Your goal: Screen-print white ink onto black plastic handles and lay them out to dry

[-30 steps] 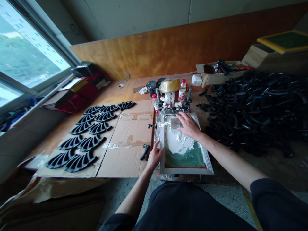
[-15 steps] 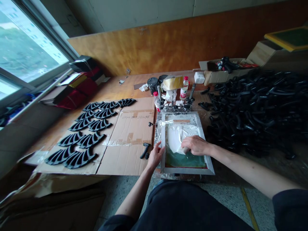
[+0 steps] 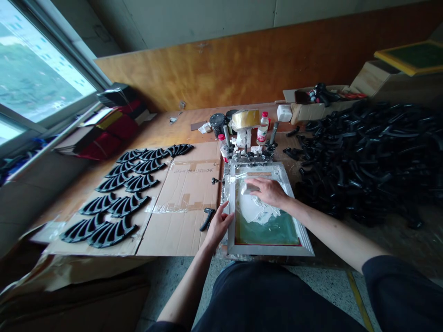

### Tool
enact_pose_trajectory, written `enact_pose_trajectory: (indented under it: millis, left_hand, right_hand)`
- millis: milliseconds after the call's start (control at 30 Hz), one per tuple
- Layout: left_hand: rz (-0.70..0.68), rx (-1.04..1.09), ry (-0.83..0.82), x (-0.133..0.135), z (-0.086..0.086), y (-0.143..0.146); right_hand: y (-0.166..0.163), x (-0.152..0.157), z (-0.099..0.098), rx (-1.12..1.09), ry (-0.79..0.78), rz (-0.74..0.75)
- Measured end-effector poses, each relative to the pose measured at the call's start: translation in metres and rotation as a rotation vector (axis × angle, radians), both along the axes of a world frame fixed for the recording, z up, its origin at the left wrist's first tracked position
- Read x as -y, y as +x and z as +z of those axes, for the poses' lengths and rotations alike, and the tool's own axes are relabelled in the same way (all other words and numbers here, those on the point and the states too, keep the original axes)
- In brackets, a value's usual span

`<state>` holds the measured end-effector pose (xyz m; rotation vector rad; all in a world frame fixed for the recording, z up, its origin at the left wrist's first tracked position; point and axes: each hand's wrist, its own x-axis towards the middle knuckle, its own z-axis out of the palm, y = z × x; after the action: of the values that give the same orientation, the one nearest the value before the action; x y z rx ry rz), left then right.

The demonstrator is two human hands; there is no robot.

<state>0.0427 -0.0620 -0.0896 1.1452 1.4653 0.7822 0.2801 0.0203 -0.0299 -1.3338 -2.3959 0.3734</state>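
Note:
A silver-framed printing screen (image 3: 270,249) with green mesh lies in front of me, hinged to a clamp (image 3: 251,157) at its far side. White ink (image 3: 258,212) is spread thickly over the upper half of the mesh. My right hand (image 3: 270,191) grips a small squeegee (image 3: 248,188) smeared white, near the screen's upper left. At the screen's left rail is my left hand (image 3: 219,223), thumb and fingers apart; whether it touches the rail I cannot tell. Just left of it, a black curved handle piece (image 3: 206,219) lies on the cardboard (image 3: 180,221).
Rows of black fan-like pieces (image 3: 128,205) cover the cardboard's left part. To the right rises a large heap of black curved parts (image 3: 360,161). Behind the clamp stand a red-capped bottle (image 3: 263,129), a tape roll (image 3: 245,120) and a dark can (image 3: 218,124).
My right hand has moved the squeegee up and left across the mesh, and more green shows below the ink. My left hand has shifted slightly left, its fingers spread.

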Motion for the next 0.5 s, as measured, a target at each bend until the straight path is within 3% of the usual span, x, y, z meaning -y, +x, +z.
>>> enact_pose_trajectory:
  millis: [100,200,267,333,367,433,500]
  left_hand:
    - [0.022,0.12,0.015,-0.003,0.036,-0.001]
    - [0.101,0.184,0.101,-0.016,0.078,0.004]
    - [0.151,0.272,0.226,-0.033,0.103,0.011]
    - [0.165,0.368,0.351,-0.053,0.122,0.018]
    - [0.163,0.401,0.39,-0.062,0.129,0.022]
    - [0.185,0.427,0.421,-0.072,0.134,0.03]
    - [0.259,0.447,0.411,-0.068,0.124,0.039]
  right_hand:
    - [0.018,-0.045,0.027,-0.069,0.049,-0.135]
    - [0.077,-0.073,0.038,-0.275,0.085,-0.334]
    - [0.115,-0.076,0.028,-0.391,0.084,-0.558]
    - [0.133,-0.062,0.005,-0.379,0.008,-0.692]
    - [0.131,-0.051,-0.01,-0.331,-0.059,-0.678]
    - [0.109,-0.022,-0.041,-0.196,-0.19,-0.497]
    - [0.073,0.008,-0.066,-0.04,-0.17,-0.29]
